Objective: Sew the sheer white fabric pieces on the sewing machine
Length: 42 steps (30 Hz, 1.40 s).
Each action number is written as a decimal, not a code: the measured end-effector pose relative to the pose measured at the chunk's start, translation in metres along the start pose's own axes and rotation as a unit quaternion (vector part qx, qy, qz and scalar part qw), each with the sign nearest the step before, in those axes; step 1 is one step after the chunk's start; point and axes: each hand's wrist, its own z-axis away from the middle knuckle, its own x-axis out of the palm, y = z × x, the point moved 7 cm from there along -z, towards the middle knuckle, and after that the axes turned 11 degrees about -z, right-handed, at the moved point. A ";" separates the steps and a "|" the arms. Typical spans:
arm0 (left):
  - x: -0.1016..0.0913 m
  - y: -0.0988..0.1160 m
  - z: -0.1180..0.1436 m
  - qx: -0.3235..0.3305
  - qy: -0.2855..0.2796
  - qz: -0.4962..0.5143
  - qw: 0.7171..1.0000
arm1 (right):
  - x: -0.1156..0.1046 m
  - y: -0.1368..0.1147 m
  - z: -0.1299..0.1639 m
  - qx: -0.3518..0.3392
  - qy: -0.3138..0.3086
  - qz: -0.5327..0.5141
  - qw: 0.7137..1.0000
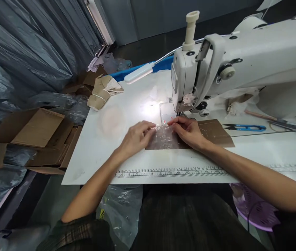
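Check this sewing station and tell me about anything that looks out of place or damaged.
A crumpled pale wad sits low on the head of the sewing machine, odd because it doesn't look like a machine part; I can't tell what it is. The brown sheet under the right hand shows no obvious damage.

Two hands (137, 135) (189, 132), one sewing machine (258, 52), one lamp (139, 73) and (just the one) blue thread clipper (251, 128).

Black numbers, 8 through 14 among them, on a long straight black-marked ruler strip (170, 173), along the smooth white tabletop (93, 146), rightmost figures illegible
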 end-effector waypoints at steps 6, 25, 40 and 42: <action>0.012 -0.026 -0.013 -0.039 0.014 -0.062 0.997 | -0.007 -0.001 -0.003 0.049 0.050 -0.039 0.997; -0.002 0.015 0.021 -0.175 -0.104 0.355 0.913 | 0.024 -0.023 0.047 0.190 -0.424 -0.057 0.884; 0.006 -0.018 -0.069 0.010 -0.013 -0.209 0.978 | -0.042 -0.023 0.004 -0.030 -0.101 0.433 0.895; 0.021 -0.027 -0.094 0.019 -0.032 -0.208 0.977 | -0.040 -0.020 0.007 -0.057 -0.116 0.429 0.894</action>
